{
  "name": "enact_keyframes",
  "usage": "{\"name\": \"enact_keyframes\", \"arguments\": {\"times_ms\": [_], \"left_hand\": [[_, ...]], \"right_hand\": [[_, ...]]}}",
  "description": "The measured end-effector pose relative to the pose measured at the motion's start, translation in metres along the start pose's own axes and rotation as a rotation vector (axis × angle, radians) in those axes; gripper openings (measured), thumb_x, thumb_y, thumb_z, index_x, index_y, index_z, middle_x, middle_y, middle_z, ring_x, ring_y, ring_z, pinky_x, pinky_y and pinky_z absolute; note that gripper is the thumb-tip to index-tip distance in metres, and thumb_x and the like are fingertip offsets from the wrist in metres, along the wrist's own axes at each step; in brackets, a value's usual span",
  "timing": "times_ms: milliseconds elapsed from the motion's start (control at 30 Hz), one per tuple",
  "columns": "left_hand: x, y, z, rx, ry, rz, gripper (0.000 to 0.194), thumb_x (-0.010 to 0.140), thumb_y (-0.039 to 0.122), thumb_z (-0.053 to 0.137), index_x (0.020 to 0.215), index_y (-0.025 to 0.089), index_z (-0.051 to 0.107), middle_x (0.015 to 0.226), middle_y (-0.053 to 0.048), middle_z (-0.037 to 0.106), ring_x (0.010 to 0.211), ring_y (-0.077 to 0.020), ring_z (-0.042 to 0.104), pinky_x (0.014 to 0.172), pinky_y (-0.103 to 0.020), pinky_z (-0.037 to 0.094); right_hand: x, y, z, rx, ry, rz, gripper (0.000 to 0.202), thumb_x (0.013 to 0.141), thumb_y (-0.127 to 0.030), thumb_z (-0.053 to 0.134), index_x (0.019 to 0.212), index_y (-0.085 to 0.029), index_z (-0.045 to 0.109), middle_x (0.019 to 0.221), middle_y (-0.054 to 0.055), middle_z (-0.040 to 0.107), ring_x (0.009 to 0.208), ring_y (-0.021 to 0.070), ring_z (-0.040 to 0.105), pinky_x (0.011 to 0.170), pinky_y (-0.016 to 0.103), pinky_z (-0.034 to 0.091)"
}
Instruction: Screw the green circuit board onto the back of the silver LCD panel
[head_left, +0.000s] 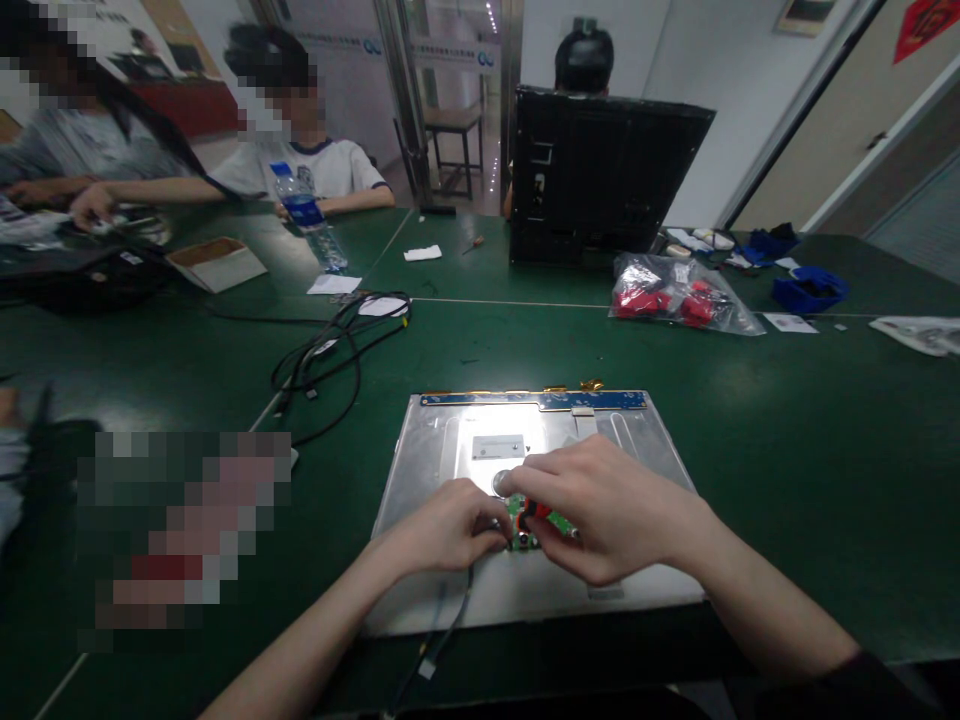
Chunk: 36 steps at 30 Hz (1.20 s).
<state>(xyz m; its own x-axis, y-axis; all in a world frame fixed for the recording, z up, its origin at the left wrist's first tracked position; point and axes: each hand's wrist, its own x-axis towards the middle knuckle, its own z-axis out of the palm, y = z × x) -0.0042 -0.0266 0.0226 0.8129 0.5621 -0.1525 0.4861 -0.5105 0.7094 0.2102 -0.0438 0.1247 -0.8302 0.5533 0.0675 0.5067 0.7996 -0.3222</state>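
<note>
A flat silver display panel [420,470] lies on the table before me, with a blue circuit strip [600,401] along its far edge. On its middle sits a small green circuit board [560,521], partly covered by my hands. My right hand [607,510] is closed round a red-and-black tool [534,509] over the board; its tip is hard to make out. At the board's left edge, my left hand [450,525] pinches by the end of a thin dark cable [466,592]. That cable hangs over the panel's near edge to a white connector [427,668].
Black cables [352,340] lie coiled left of the panel. Beyond it are a clear bag of red items [682,300], a standing black screen [600,180] and a water bottle [311,220]. People sit at the far side and left. An open box [217,264] lies far left.
</note>
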Motion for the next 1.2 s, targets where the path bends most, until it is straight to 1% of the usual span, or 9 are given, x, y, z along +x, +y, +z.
{"name": "enact_keyframes", "arguments": {"times_ms": [133, 267, 433, 567, 700, 867, 933, 1067, 1200], "left_hand": [[0.0005, -0.0005, -0.0002, 0.01, 0.008, -0.008, 0.015, 0.078, 0.013, 0.061, 0.082, 0.017, 0.075, 0.066, 0.0, 0.067, 0.058, -0.0133, 0.056, 0.057, -0.022, 0.037], [0.0006, 0.0, -0.0004, 0.029, 0.012, -0.013, 0.013, 0.078, 0.015, 0.062, 0.079, 0.017, 0.074, 0.058, 0.002, 0.061, 0.053, -0.0117, 0.05, 0.053, -0.022, 0.033], [-0.0004, 0.0009, 0.0003, 0.025, 0.026, 0.0, 0.014, 0.081, 0.019, 0.061, 0.082, 0.018, 0.075, 0.064, 0.0, 0.065, 0.058, -0.0135, 0.054, 0.057, -0.022, 0.037], [-0.0007, 0.0012, 0.0008, 0.022, 0.029, -0.001, 0.016, 0.079, 0.015, 0.06, 0.086, 0.018, 0.075, 0.07, -0.002, 0.068, 0.064, -0.0158, 0.059, 0.061, -0.024, 0.039], [-0.0004, 0.0024, -0.0003, 0.018, 0.019, -0.003, 0.016, 0.078, 0.014, 0.06, 0.084, 0.018, 0.075, 0.067, -0.001, 0.067, 0.062, -0.0148, 0.058, 0.06, -0.023, 0.039], [0.0, 0.0041, -0.0013, 0.014, 0.015, -0.01, 0.014, 0.076, 0.014, 0.06, 0.079, 0.017, 0.074, 0.057, 0.002, 0.061, 0.051, -0.0112, 0.049, 0.051, -0.021, 0.034], [0.0002, 0.0035, -0.0008, 0.022, 0.02, -0.006, 0.015, 0.078, 0.014, 0.059, 0.079, 0.017, 0.074, 0.058, 0.002, 0.062, 0.051, -0.0111, 0.049, 0.051, -0.021, 0.034], [0.0003, 0.0019, -0.0003, 0.012, 0.004, 0.006, 0.016, 0.079, 0.014, 0.06, 0.083, 0.018, 0.074, 0.068, 0.0, 0.068, 0.06, -0.014, 0.056, 0.059, -0.023, 0.039], [0.0002, 0.0032, -0.0014, 0.004, 0.005, 0.004, 0.017, 0.078, 0.012, 0.06, 0.085, 0.018, 0.074, 0.069, -0.001, 0.068, 0.063, -0.0152, 0.058, 0.061, -0.023, 0.039]], "right_hand": [[0.0001, 0.0009, 0.0023, -0.053, 0.014, 0.024, 0.014, 0.089, -0.029, 0.048, 0.096, -0.018, 0.053, 0.073, 0.0, 0.06, 0.058, 0.012, 0.043, 0.052, 0.027, 0.021], [-0.0008, 0.0013, 0.0027, -0.058, 0.001, 0.029, 0.02, 0.092, -0.034, 0.047, 0.102, -0.018, 0.054, 0.073, 0.0, 0.061, 0.058, 0.0125, 0.045, 0.052, 0.027, 0.021], [-0.0015, 0.0013, 0.001, -0.009, 0.008, 0.009, 0.017, 0.085, -0.029, 0.051, 0.098, -0.018, 0.053, 0.08, 0.001, 0.061, 0.062, 0.0131, 0.046, 0.054, 0.027, 0.024], [-0.0012, 0.0006, 0.0009, 0.005, 0.007, 0.005, 0.018, 0.081, -0.023, 0.049, 0.098, -0.018, 0.053, 0.081, 0.002, 0.06, 0.062, 0.013, 0.045, 0.054, 0.028, 0.024], [0.0, 0.0006, 0.0018, -0.045, 0.007, 0.015, 0.015, 0.087, -0.025, 0.047, 0.098, -0.017, 0.053, 0.081, 0.002, 0.061, 0.062, 0.0127, 0.044, 0.052, 0.028, 0.022], [0.0005, 0.0014, 0.002, -0.119, -0.008, 0.043, 0.019, 0.093, -0.033, 0.046, 0.098, -0.017, 0.054, 0.074, 0.001, 0.06, 0.058, 0.0122, 0.043, 0.051, 0.028, 0.018], [0.0001, 0.0017, 0.0019, -0.09, -0.005, 0.029, 0.018, 0.092, -0.032, 0.048, 0.1, -0.017, 0.054, 0.077, 0.001, 0.061, 0.06, 0.0126, 0.044, 0.052, 0.028, 0.02], [-0.0004, 0.0014, 0.0007, -0.017, 0.015, 0.001, 0.019, 0.084, -0.027, 0.051, 0.1, -0.017, 0.052, 0.088, 0.004, 0.06, 0.066, 0.0134, 0.045, 0.053, 0.028, 0.024], [-0.0001, 0.0007, -0.0006, -0.021, 0.0, -0.003, 0.019, 0.083, -0.022, 0.049, 0.1, -0.016, 0.053, 0.087, 0.004, 0.059, 0.066, 0.0137, 0.044, 0.053, 0.028, 0.024]]}}
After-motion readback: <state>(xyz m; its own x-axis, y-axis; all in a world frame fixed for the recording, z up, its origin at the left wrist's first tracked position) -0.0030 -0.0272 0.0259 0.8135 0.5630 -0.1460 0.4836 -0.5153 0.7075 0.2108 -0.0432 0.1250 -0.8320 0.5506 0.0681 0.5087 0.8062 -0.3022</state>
